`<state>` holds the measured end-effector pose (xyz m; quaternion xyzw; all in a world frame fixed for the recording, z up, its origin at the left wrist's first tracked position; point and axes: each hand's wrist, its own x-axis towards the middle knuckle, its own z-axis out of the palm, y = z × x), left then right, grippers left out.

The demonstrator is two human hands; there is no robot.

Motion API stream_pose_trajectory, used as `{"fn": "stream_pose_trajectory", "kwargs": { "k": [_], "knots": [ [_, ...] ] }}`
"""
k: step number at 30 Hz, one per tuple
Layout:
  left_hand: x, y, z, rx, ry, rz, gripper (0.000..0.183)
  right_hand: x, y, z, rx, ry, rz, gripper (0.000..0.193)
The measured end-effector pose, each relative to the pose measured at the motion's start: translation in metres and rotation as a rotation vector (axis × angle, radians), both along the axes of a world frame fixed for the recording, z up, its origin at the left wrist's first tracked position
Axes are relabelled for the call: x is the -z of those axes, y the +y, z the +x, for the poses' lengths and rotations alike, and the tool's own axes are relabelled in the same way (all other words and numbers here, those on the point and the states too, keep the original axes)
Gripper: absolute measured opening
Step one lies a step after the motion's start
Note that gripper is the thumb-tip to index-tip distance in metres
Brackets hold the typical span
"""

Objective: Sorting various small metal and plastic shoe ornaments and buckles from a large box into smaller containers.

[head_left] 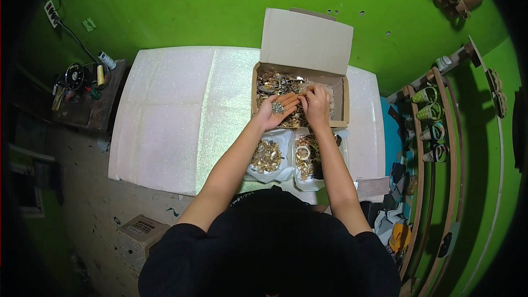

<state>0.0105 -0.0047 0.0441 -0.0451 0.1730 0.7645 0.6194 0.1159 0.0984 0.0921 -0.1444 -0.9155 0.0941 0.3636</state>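
My left hand (pixel 275 112) lies palm up over the front left of an open cardboard box (pixel 306 67), its fingers stretched out. A small heap of shiny silvery-green pieces (pixel 278 108) rests in that palm; they are too small to name. Just right of those fingertips, my right hand (pixel 316 106) is pinched with its fingers pointing down, and whatever it may hold is hidden. Under both hands the box contains a jumble of gold and silver metal bits (pixel 278 83), partly covered by the hands.
Nearer me stand two white plastic-lined containers, the left with small gold pieces (pixel 267 155), the right with larger ring-shaped fittings (pixel 303 154). A glittery white cover (pixel 165 110) spreads over the table. At right is a wooden rack (pixel 451 165) with sandals; at left, a sewing machine (pixel 75 77).
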Motion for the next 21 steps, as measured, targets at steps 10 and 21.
{"fn": "stream_pose_trajectory", "kwargs": {
  "k": [10,21],
  "knots": [
    [0.000,0.000,0.001,-0.026,-0.016,0.025,0.047,0.003,0.000,-0.001,0.080,-0.001,-0.020,0.010],
    [0.006,-0.001,-0.003,-0.044,-0.115,0.127,0.047,-0.019,-0.026,0.023,-0.388,-0.406,-0.795,0.016]
  ]
}}
